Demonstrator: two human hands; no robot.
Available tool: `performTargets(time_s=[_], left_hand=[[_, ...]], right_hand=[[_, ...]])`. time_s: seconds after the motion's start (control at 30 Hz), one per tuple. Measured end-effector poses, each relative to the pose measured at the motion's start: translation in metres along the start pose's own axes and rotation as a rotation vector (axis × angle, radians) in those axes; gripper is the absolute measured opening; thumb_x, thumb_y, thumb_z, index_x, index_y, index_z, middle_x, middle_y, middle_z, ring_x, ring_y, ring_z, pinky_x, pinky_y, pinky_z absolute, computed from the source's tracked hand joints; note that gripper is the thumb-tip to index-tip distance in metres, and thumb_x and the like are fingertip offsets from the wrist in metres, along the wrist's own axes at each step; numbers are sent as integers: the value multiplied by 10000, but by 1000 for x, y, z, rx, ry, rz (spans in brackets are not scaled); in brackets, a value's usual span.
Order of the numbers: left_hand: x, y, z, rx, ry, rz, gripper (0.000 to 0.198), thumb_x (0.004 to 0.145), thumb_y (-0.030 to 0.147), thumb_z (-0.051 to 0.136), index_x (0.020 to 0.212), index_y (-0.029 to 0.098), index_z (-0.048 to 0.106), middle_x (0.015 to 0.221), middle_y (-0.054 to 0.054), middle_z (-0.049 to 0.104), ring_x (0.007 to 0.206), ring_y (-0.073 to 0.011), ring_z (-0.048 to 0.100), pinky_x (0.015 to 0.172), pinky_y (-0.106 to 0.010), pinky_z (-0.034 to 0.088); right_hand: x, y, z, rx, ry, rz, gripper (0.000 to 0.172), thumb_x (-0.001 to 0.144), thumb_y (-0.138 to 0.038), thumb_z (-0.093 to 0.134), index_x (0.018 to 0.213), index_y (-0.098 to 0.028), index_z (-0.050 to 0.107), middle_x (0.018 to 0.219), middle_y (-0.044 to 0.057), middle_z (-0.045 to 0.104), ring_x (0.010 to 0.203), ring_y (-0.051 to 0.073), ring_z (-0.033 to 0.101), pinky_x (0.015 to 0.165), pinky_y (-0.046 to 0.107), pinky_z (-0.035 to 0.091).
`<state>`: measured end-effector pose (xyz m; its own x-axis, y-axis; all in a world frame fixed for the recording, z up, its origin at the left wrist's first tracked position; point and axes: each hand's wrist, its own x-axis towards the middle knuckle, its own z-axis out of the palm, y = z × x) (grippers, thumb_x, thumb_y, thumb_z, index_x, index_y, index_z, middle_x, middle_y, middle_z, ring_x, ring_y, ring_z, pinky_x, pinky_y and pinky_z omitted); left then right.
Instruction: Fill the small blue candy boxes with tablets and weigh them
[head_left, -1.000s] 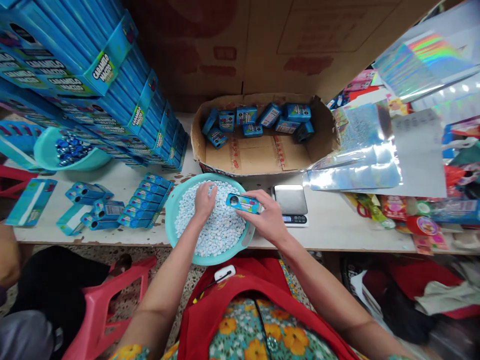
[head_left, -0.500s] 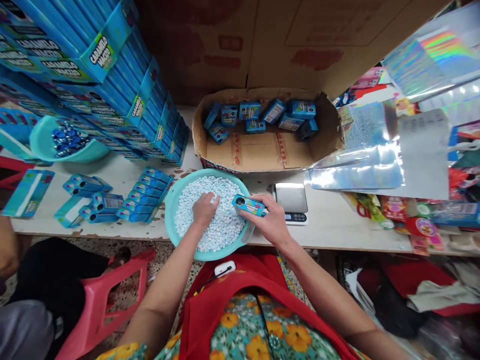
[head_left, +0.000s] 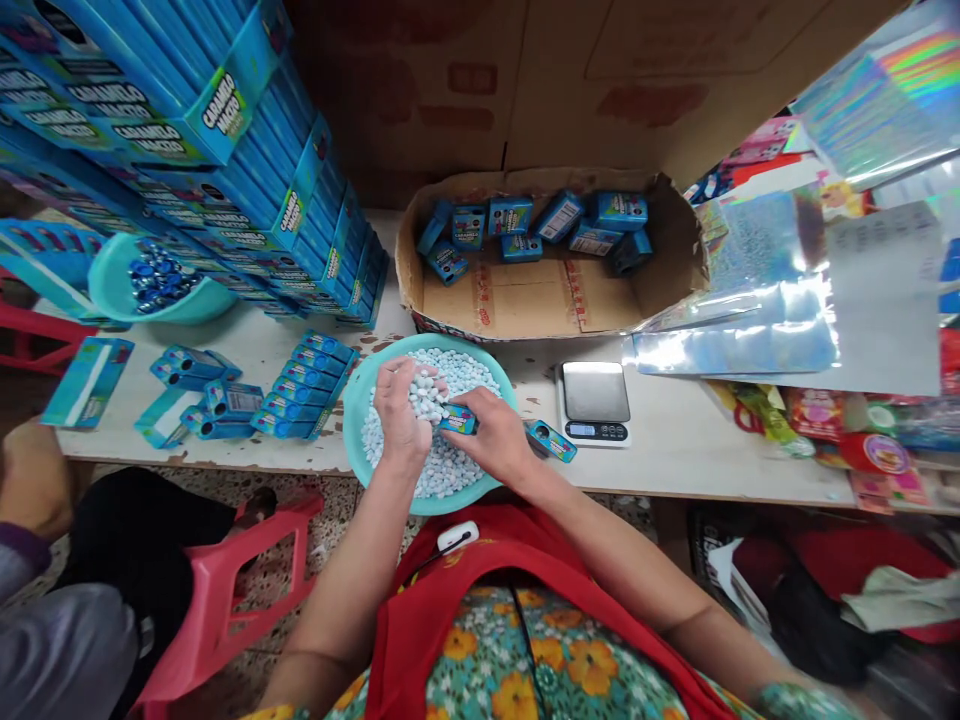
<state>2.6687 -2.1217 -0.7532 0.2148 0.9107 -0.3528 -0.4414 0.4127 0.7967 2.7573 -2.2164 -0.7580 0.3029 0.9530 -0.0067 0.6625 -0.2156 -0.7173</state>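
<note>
My left hand is cupped around a heap of small pale candies, raised over the teal basin. More of the same candies fill the basin. My right hand grips a small blue box, whose end touches the candies in my left hand. Just right of the basin, another small blue box lies on the table by my right wrist. A digital scale with a bare metal plate stands further right.
Behind the basin is a cardboard tray holding several blue boxes. Stacked blue cartons rise at the back left. Small boxes sit left of the basin. Shiny sheets lie right. A person's arm shows at far left.
My left hand has risen from the basin with a heap of candies. My right hand has moved left with a box to meet it. A blue box now lies beside the basin.
</note>
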Motion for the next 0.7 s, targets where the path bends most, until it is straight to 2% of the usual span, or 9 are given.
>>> performTargets(time_s=[0.07, 0.13, 0.3, 0.7], left_hand=[[1, 0, -1, 12, 32, 50, 262, 757, 362, 648, 895, 210, 486, 664, 27, 613, 519, -117, 585, 535, -247, 492], [4, -1, 0, 27, 54, 69, 257, 758, 381, 651, 843, 194, 497, 668, 25, 605, 520, -108, 580, 539, -242, 491], [9, -2, 5, 7, 107, 16, 328, 746, 446, 667, 722, 166, 496, 641, 29, 552, 508, -96, 558, 506, -231, 470], [16, -5, 15, 69, 55, 72, 359, 764, 488, 639, 697, 178, 469, 603, 33, 516, 515, -94, 542, 514, -223, 458]], right_hand=[[3, -4, 0, -8, 18, -6, 303, 721, -240, 703, 1015, -223, 630, 971, 59, 646, 961, 242, 599, 860, 377, 474], [4, -6, -2, -4, 35, 10, 307, 702, -217, 699, 1002, -212, 634, 963, 59, 647, 958, 244, 601, 857, 378, 473], [8, -6, -6, 39, 52, 41, 300, 690, -245, 706, 979, -213, 634, 940, 45, 646, 925, 233, 607, 837, 369, 481], [17, 6, -12, 49, 74, -2, 306, 691, -266, 712, 986, -220, 645, 943, 41, 657, 929, 229, 613, 824, 359, 476]])
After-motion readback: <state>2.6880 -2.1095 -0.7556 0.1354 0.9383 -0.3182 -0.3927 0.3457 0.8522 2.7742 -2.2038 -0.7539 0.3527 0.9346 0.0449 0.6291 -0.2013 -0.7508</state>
